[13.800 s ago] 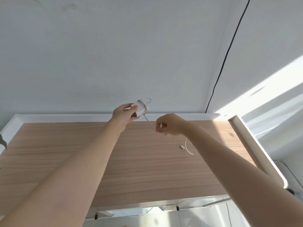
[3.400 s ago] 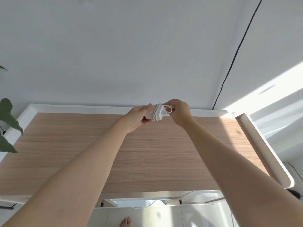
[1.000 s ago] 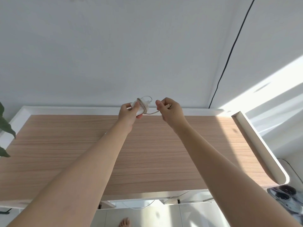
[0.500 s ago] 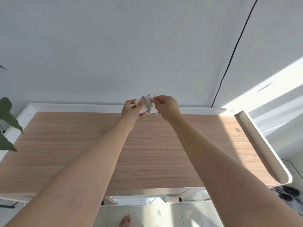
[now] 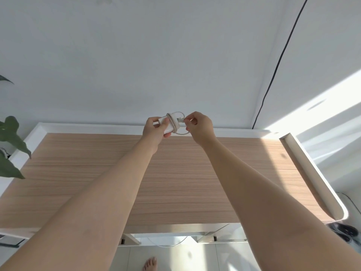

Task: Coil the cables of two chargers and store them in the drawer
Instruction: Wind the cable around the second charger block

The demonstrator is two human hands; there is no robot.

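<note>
up above the far edge of the wood-grain surface, my left hand grips the small white charger block, while my right hand pinches its thin white cable wound round it.

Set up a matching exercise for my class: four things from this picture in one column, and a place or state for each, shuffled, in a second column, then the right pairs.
Things:
1. charger
2. cable end
3. black wire
4. plant leaves

Places or states:
A. at the picture's left edge
B. gripped by the left hand, cable wrapped round it
C. running up the wall
D. pinched by the right hand

Pairs: 1-B, 2-D, 3-C, 4-A
</note>
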